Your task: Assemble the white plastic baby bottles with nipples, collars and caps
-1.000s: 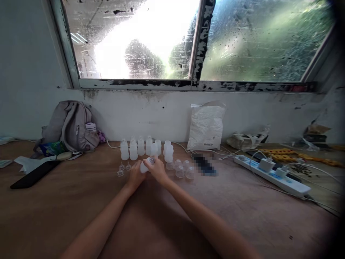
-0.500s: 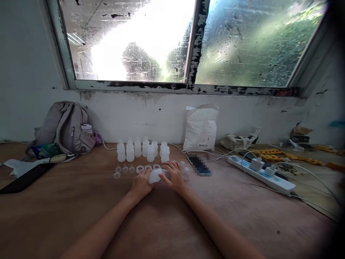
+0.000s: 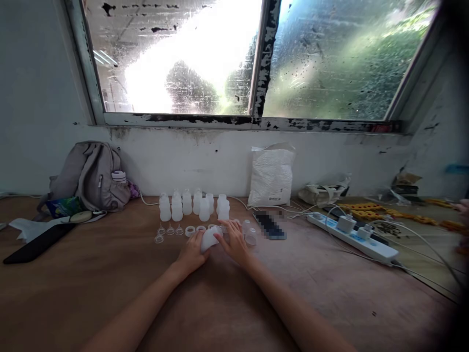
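My left hand [image 3: 192, 253] is closed around a small white plastic bottle [image 3: 209, 238] lying on its side just above the wooden table [image 3: 110, 283]. My right hand [image 3: 233, 242] touches the bottle's far end, fingers curled on it. Behind my hands stands a cluster of several upright white bottles [image 3: 190, 205]. Left of my hands lie clear nipple-like pieces [image 3: 166, 231] and white rings [image 3: 190, 231]. Clear caps [image 3: 249, 233] sit to the right.
A grey backpack [image 3: 90, 176] leans on the wall at the left, with a black flat object [image 3: 32, 244] before it. A white bag [image 3: 271, 176], a phone [image 3: 270, 225], a power strip [image 3: 353, 237] with cables and yellow parts [image 3: 370, 211] lie to the right.
Both hands have drawn the bottle back toward me from the row of bottles. White rings now show on the table where the hands were.
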Action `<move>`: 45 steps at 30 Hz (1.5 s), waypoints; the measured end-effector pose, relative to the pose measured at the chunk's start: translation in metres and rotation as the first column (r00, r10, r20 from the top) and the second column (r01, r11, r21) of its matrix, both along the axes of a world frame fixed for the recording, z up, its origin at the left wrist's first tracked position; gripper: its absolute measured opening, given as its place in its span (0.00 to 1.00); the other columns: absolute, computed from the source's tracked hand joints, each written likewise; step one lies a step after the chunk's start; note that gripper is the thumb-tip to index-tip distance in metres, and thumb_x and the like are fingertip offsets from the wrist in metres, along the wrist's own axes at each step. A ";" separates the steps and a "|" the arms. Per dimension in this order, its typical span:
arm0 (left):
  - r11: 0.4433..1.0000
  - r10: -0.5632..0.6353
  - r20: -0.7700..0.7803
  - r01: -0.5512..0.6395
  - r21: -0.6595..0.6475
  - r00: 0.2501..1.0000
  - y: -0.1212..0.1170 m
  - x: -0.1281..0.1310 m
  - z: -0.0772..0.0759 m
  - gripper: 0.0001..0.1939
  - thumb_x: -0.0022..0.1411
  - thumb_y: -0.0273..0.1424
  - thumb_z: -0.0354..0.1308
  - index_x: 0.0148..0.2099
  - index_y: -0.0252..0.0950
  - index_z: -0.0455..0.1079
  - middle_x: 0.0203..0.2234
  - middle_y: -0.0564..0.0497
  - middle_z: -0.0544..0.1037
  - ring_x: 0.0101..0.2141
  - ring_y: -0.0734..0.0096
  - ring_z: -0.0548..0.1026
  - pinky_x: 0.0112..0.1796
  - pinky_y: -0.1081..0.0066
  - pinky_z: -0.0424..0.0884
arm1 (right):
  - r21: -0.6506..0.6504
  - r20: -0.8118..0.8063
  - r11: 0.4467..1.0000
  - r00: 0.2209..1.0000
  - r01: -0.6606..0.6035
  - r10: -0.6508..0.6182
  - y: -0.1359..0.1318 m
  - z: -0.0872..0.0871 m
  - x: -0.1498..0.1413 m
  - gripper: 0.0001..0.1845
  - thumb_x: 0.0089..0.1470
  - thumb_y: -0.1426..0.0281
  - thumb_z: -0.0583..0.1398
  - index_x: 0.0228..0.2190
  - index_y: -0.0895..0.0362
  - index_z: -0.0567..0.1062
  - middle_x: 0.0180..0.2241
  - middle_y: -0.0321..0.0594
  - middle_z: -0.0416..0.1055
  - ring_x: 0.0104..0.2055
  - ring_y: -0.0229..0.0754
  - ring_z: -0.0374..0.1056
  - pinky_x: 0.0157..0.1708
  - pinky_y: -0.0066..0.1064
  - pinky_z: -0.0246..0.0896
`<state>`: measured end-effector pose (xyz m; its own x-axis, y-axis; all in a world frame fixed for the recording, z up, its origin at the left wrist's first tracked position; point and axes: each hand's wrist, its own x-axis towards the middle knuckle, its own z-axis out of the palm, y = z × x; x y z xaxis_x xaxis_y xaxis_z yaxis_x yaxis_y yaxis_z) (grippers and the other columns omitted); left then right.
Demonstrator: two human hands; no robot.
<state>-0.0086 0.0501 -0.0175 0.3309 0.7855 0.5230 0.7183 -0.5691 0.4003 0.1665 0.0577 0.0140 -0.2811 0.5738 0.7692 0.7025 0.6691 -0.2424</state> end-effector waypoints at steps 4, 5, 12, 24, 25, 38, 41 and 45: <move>1.000 0.011 -0.021 -0.011 0.011 1.000 0.001 0.000 -0.001 0.26 0.51 0.31 0.52 0.53 0.35 0.52 0.47 0.44 0.64 0.48 0.60 0.62 0.47 0.60 0.60 | 0.015 0.010 1.000 1.000 0.002 -0.002 0.000 -0.001 -0.001 0.19 0.52 0.63 0.53 0.45 0.57 0.63 0.41 0.43 0.67 0.45 0.44 0.59 0.48 0.39 0.47; 1.000 0.019 -0.027 -0.018 0.013 0.999 0.001 0.000 -0.002 0.26 0.51 0.31 0.52 0.53 0.35 0.52 0.47 0.44 0.64 0.48 0.60 0.62 0.48 0.59 0.60 | 0.019 0.010 1.000 1.000 0.003 -0.003 0.000 -0.001 -0.001 0.19 0.52 0.63 0.53 0.45 0.57 0.63 0.41 0.43 0.67 0.45 0.44 0.59 0.48 0.39 0.47; 0.999 0.026 -0.055 -0.025 0.022 0.998 0.002 -0.001 -0.002 0.27 0.52 0.33 0.51 0.54 0.34 0.51 0.49 0.42 0.63 0.49 0.59 0.61 0.48 0.60 0.60 | 0.056 -0.047 0.998 0.999 -0.018 0.020 0.003 -0.002 -0.001 0.18 0.51 0.62 0.54 0.43 0.57 0.65 0.38 0.43 0.69 0.42 0.44 0.62 0.46 0.39 0.50; 0.995 -0.084 -0.016 0.083 -0.055 0.996 -0.003 -0.005 0.013 0.25 0.55 0.39 0.50 0.53 0.34 0.53 0.48 0.42 0.63 0.49 0.60 0.62 0.49 0.60 0.58 | 0.018 -0.090 0.995 0.991 -0.097 0.099 -0.004 0.000 -0.005 0.15 0.52 0.64 0.53 0.43 0.54 0.65 0.38 0.42 0.69 0.41 0.45 0.63 0.44 0.39 0.52; 0.991 -0.110 0.005 0.110 -0.080 0.994 -0.004 -0.006 0.015 0.25 0.54 0.40 0.50 0.52 0.35 0.54 0.48 0.42 0.64 0.48 0.60 0.63 0.48 0.61 0.59 | 0.016 -0.086 0.993 0.990 -0.114 0.115 -0.006 0.002 -0.005 0.16 0.52 0.65 0.53 0.43 0.54 0.64 0.38 0.42 0.69 0.42 0.45 0.63 0.44 0.39 0.53; 0.956 0.032 0.343 0.072 -0.285 0.939 0.012 -0.005 0.010 0.23 0.51 0.41 0.54 0.46 0.32 0.60 0.38 0.45 0.71 0.39 0.62 0.70 0.40 0.65 0.65 | 0.088 0.027 0.940 0.942 0.331 -0.334 0.030 -0.020 0.008 0.17 0.49 0.71 0.52 0.44 0.56 0.64 0.47 0.49 0.62 0.50 0.52 0.54 0.48 0.52 0.40; 0.955 0.036 0.359 0.074 -0.288 0.933 0.014 -0.003 0.009 0.24 0.51 0.40 0.54 0.47 0.32 0.60 0.38 0.45 0.71 0.39 0.63 0.70 0.40 0.65 0.65 | 0.126 0.121 0.926 0.921 0.355 -0.370 0.036 -0.032 0.006 0.19 0.47 0.73 0.53 0.43 0.56 0.64 0.48 0.50 0.61 0.52 0.55 0.51 0.48 0.57 0.33; 0.946 0.037 0.370 0.086 -0.311 0.928 0.012 -0.003 0.010 0.24 0.50 0.41 0.55 0.47 0.33 0.60 0.38 0.46 0.72 0.38 0.63 0.70 0.39 0.66 0.66 | 0.096 0.149 0.934 0.923 0.344 -0.355 0.036 -0.035 0.003 0.15 0.47 0.73 0.53 0.39 0.56 0.65 0.42 0.50 0.65 0.51 0.56 0.52 0.48 0.59 0.31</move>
<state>-0.0115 0.0626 -0.0074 0.1856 0.9234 0.3360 0.4728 -0.3837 0.7933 0.1692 0.0939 -0.0210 -0.1953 0.6067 0.7705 0.9203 0.3849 -0.0698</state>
